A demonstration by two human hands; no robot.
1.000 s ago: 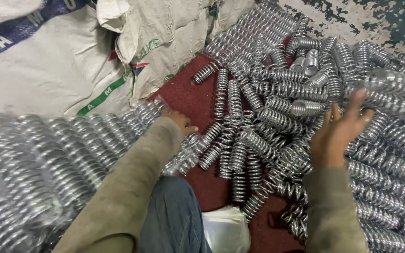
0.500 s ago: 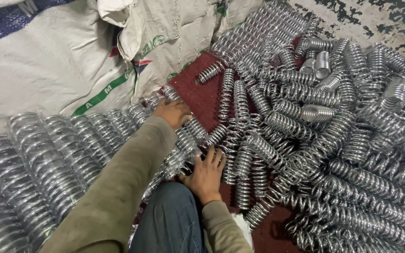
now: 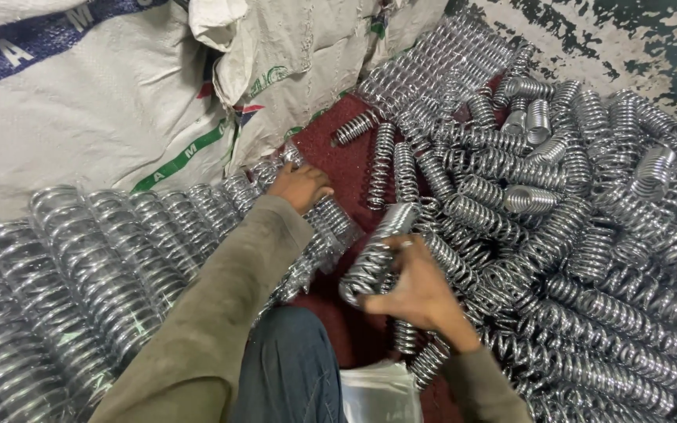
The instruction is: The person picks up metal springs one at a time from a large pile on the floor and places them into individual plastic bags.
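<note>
**Spring in the right hand, axis running up and away toward the loose heap**

Head view: my right hand is closed around a shiny coil spring, fingers wrapped over its lower half. The spring's long axis tilts from lower left, near my knee, up and to the right, with its free end pointing at the loose heap of springs on the dark red mat. My left hand lies palm down at the far end of the wrapped row of springs, pressing on them; I cannot tell whether its fingers close on anything. The held spring sits between the two hands, just right of the row, and the left hand is well apart from it. White woven sacks stand beyond the row.
</note>
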